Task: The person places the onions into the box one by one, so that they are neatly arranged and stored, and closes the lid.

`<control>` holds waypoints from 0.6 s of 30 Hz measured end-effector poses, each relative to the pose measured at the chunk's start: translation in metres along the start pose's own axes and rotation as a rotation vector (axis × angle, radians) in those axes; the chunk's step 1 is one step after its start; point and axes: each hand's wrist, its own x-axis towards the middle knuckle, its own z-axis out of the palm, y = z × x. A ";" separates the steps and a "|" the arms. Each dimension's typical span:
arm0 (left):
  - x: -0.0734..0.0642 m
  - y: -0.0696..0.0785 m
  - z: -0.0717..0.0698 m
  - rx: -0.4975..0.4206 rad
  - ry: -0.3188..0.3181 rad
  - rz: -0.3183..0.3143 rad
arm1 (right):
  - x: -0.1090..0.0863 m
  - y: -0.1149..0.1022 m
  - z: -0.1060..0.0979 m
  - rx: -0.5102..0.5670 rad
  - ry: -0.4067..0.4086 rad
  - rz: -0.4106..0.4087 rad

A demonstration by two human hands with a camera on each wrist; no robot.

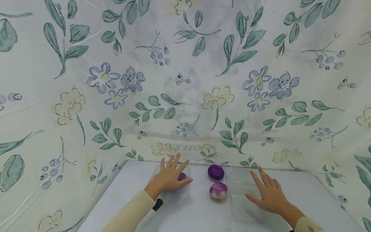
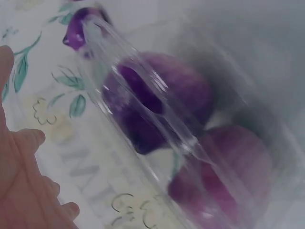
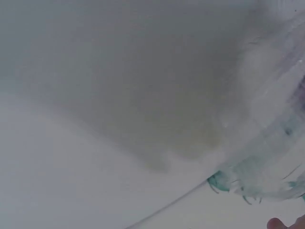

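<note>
My left hand (image 1: 171, 177), fingers spread and straight, is over a clear plastic box (image 1: 186, 190) on the left of the table; whether it touches the box is unclear. Purple turnips (image 1: 182, 176) show inside it. Through the plastic, the left wrist view gives a dark purple turnip (image 2: 186, 90) and a pinker one (image 2: 238, 176). Between the hands sit a deep purple turnip (image 1: 215, 172) and a purple-and-white turnip (image 1: 218, 190). My right hand (image 1: 269, 193), spread and holding nothing, is beside a second clear plastic box (image 1: 243, 209).
The white table (image 1: 197, 216) ends at a floral-patterned sheet (image 1: 185, 96), which rises behind it and along both sides. In the right wrist view, clear plastic (image 3: 267, 95) fills the right edge, beside the pale tabletop (image 3: 71, 181).
</note>
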 end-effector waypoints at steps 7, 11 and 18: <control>0.015 0.027 0.002 0.059 -0.011 0.063 | -0.013 0.012 0.002 -0.022 -0.048 0.068; 0.023 0.039 0.003 0.079 -0.030 0.084 | -0.017 0.015 0.001 -0.017 -0.067 0.078; 0.039 0.063 0.007 0.090 -0.070 0.101 | -0.023 0.021 0.002 0.047 -0.092 0.097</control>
